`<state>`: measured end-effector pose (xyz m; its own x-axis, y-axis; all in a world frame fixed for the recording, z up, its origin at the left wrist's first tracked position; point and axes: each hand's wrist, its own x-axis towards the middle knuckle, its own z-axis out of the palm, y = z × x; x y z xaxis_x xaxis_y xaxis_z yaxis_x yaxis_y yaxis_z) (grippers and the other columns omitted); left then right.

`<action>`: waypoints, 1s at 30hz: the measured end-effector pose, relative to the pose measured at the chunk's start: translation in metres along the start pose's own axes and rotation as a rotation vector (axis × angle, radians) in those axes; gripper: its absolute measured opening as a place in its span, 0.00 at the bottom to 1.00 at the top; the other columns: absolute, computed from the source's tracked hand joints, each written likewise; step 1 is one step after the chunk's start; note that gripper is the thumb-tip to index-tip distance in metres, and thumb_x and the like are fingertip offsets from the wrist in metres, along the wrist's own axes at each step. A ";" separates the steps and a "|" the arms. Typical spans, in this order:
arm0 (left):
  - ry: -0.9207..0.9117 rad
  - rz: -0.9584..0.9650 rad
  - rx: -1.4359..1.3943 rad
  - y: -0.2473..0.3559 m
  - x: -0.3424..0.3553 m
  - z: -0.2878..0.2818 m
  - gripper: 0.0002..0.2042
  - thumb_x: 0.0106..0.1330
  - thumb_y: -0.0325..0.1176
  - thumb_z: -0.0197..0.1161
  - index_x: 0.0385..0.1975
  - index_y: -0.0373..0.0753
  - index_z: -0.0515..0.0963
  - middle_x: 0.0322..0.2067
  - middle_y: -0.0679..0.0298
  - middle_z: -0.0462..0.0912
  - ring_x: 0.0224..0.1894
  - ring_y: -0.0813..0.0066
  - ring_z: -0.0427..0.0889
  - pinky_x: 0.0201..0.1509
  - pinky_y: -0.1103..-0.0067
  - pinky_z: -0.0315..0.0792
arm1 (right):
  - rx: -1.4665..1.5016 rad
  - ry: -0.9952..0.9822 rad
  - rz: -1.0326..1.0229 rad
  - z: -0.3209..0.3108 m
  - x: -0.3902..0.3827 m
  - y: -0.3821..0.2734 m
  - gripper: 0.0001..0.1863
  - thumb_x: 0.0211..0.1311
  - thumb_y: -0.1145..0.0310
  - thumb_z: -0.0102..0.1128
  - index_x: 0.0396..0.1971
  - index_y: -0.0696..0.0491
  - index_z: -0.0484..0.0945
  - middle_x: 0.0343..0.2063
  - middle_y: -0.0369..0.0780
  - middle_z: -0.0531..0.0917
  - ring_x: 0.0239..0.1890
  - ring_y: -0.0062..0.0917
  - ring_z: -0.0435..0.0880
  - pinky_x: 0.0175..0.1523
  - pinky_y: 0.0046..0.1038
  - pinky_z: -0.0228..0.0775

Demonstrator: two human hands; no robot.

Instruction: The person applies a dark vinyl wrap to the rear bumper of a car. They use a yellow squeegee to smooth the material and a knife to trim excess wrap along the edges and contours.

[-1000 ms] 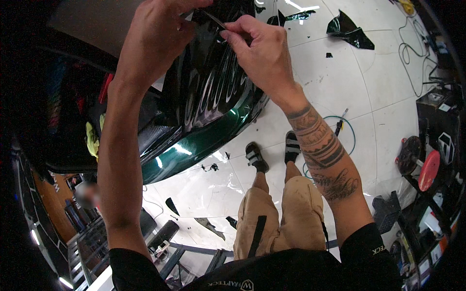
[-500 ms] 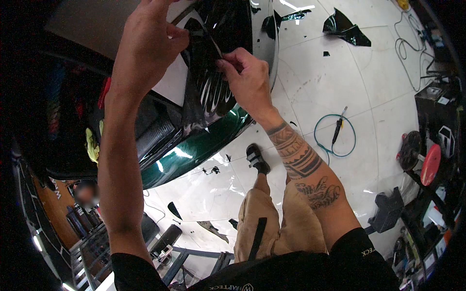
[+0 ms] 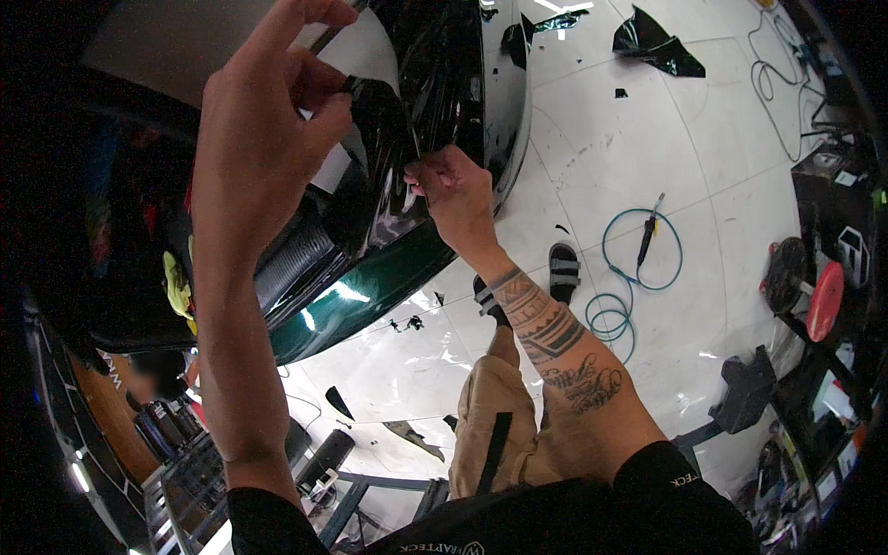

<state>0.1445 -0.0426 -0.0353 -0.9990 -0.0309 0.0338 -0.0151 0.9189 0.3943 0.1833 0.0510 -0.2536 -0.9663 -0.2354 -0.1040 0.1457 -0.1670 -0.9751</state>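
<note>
Glossy dark film point(image 3: 377, 116) stretches between my hands over the body of a car with a dark green edge point(image 3: 370, 289). My left hand point(image 3: 277, 129) is at the upper left, thumb and fingers pinched at a corner of the film. Lower and to the right, my right hand point(image 3: 453, 196) grips the film's edge between thumb and fingers. The film looks wrinkled and streaked with reflections near the right hand. A pale surface point(image 3: 335, 169) shows beside the film, below the left hand.
Dark film scraps point(image 3: 657, 46) lie on the pale tiled floor point(image 3: 592, 139). A teal hose point(image 3: 680, 245) coils to the right, near a red disc point(image 3: 823, 308) and a grey block point(image 3: 743, 393). A ladder point(image 3: 180, 504) and another person point(image 3: 157, 379) are at the lower left.
My right hand has moved down toward me with the film edge. My left hand has shifted slightly down and left. Both my feet now show.
</note>
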 end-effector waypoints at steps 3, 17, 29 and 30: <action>0.026 0.019 -0.021 -0.004 -0.013 0.002 0.23 0.57 0.18 0.60 0.52 0.45 0.72 0.28 0.63 0.82 0.31 0.81 0.81 0.35 0.83 0.74 | -0.010 -0.024 0.063 0.004 -0.005 0.005 0.04 0.64 0.76 0.56 0.33 0.61 0.77 0.29 0.42 0.85 0.34 0.19 0.85 0.40 0.20 0.79; -0.007 0.013 -0.172 -0.021 -0.045 -0.001 0.21 0.56 0.16 0.57 0.50 0.41 0.73 0.31 0.56 0.84 0.34 0.73 0.85 0.34 0.80 0.79 | 0.134 0.050 0.075 0.021 -0.037 -0.003 0.07 0.68 0.71 0.52 0.35 0.60 0.74 0.29 0.41 0.84 0.31 0.21 0.85 0.36 0.22 0.77; 0.063 0.085 -0.064 -0.032 -0.031 0.010 0.17 0.64 0.16 0.51 0.48 0.44 0.74 0.38 0.57 0.82 0.42 0.65 0.84 0.42 0.73 0.79 | -0.245 0.147 -0.266 -0.010 -0.002 -0.015 0.05 0.64 0.74 0.58 0.34 0.61 0.77 0.24 0.41 0.84 0.23 0.18 0.82 0.25 0.19 0.70; 0.066 0.094 -0.060 -0.031 -0.031 0.010 0.17 0.63 0.16 0.52 0.48 0.44 0.74 0.38 0.57 0.82 0.42 0.66 0.84 0.42 0.73 0.80 | -0.240 0.136 -0.273 -0.011 -0.002 -0.016 0.05 0.64 0.75 0.58 0.34 0.61 0.77 0.23 0.41 0.84 0.23 0.18 0.82 0.25 0.19 0.70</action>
<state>0.1758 -0.0657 -0.0578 -0.9908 0.0268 0.1324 0.0830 0.8940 0.4403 0.1810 0.0649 -0.2401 -0.9843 -0.0816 0.1566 -0.1592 0.0264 -0.9869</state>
